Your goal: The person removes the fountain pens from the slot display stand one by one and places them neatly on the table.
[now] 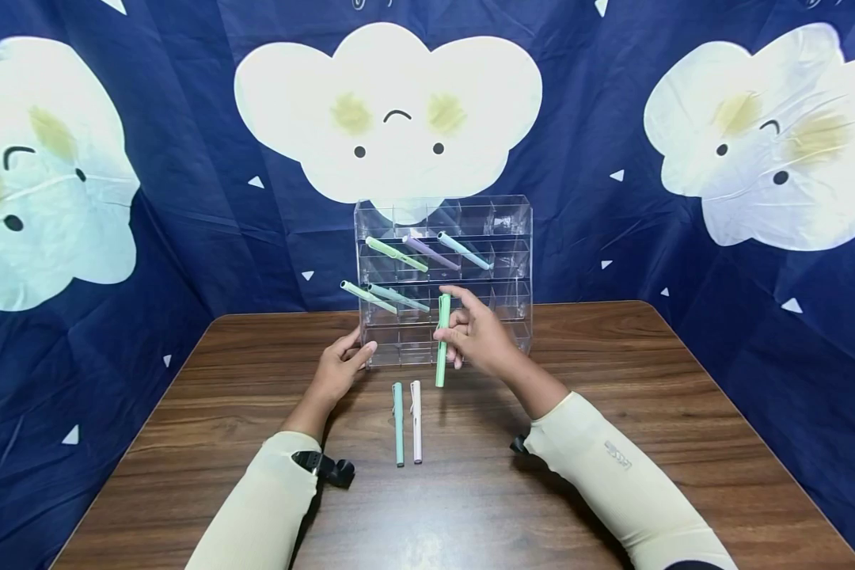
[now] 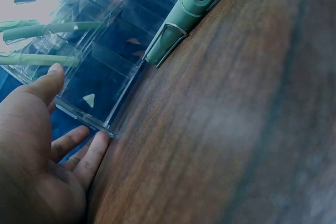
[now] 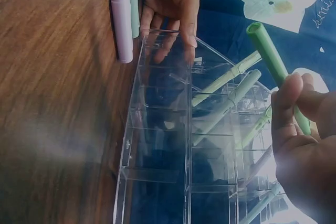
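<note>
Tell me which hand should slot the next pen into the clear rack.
Right, probably: the right hand already pinches the green pen before the rack; the left hand steadies its corner.

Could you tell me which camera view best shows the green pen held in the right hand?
The head view: the whole green pen shows upright in the right hand, before the clear rack. The right wrist view shows its upper part above the fingers. The left wrist view shows a green pen, though I cannot tell whether it is this one.
</note>
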Motion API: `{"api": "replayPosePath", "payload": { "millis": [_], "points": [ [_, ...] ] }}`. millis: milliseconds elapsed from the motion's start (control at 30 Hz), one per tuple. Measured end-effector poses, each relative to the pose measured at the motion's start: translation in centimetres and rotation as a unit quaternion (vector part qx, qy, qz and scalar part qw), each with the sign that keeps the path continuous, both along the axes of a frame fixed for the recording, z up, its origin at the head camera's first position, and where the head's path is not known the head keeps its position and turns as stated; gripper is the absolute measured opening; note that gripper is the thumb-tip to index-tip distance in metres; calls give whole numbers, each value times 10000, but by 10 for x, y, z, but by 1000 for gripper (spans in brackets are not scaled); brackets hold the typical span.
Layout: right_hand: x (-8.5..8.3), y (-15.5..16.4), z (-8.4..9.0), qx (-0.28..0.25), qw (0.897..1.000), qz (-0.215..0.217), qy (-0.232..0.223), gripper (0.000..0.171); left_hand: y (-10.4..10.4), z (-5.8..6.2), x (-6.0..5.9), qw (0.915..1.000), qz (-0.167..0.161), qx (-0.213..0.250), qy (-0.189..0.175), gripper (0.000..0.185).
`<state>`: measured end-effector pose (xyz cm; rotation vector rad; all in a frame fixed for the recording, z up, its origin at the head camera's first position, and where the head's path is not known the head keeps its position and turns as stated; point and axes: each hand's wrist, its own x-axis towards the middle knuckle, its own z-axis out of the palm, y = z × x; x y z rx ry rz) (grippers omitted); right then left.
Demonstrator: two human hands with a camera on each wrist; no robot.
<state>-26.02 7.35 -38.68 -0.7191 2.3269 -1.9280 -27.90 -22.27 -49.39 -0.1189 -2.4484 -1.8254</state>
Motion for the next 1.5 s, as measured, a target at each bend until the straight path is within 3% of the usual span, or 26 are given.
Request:
{"api": "replayPosePath", "payload": {
  "millis": [400, 933, 1200, 1500],
  "points": [
    [2, 10, -14, 36, 9958, 631, -655, 86, -2, -2, -1, 10000, -7, 1, -61, 64],
    [5, 13, -45, 529, 9890, 955, -995, 83, -1, 0, 0, 10000, 53, 5, -79, 63],
    [12, 10, -51, 798, 9792, 1239, -1392, 82, 0, 0, 0, 10000, 64, 8, -62, 62],
    [16, 5, -60, 931, 9758, 1277, -1509, 77, 1, -1, 0, 10000, 65, 51, 11, 61]
  ]
}}
